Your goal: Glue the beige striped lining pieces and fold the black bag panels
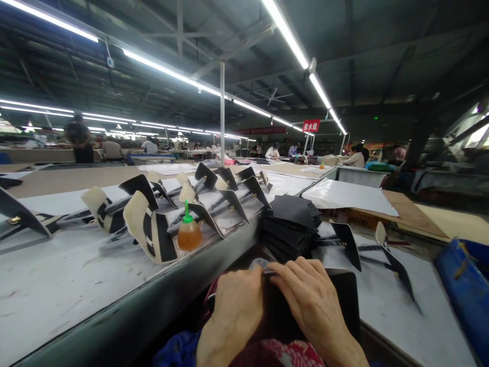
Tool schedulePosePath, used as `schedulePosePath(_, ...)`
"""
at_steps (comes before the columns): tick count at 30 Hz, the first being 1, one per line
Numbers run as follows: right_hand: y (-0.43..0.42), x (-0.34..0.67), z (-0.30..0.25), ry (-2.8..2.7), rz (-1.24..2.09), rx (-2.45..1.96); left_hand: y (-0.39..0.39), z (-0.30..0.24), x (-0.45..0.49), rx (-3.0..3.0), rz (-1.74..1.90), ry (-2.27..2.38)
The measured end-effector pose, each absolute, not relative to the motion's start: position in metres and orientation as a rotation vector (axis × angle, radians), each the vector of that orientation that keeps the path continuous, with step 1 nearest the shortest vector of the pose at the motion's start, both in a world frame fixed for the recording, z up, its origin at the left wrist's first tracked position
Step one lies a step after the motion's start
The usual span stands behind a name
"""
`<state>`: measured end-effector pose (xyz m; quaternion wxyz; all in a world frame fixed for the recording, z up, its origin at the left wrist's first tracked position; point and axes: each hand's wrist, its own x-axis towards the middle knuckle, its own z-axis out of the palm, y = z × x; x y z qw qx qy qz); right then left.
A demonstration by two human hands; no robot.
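My left hand is closed at the near edge of the table, thumb and fingers pinched on the rim of a black, stiff leather-like piece held over my lap. My right hand curls over the same rim, its fingertips close to the left thumb. A bit of clear plastic film shows beyond my fingertips. Much of the piece is hidden behind both hands. Just ahead is a stack of black sheets. To the left stands a squeeze bottle of amber liquid with a green nozzle.
Several black-and-cream pieces with gold-coloured fittings stand on the white-covered table. More black pieces stand on the right-hand surface. A blue bin is at far right. People work in the background beyond a pole.
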<state>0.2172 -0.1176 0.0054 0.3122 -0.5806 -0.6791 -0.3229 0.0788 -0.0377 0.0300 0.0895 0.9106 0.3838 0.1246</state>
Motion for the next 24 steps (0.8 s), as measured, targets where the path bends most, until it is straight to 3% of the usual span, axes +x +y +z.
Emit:
schedulePosePath(7,-0.161,0.259,-0.011,-1.534,-0.933,-1.523,-0.014,0.019,0.053,2.607,0.507,1.242)
schedulePosePath(16,-0.126,0.297,-0.037,-0.998,0.005,-1.395,-0.009,0.011,0.027,2.443,0.849,0.846)
schedulePosePath(24,-0.142,0.287,-0.027,-0.878,0.363,-1.264,-0.025,0.019,0.011,2.433,0.91,0.461)
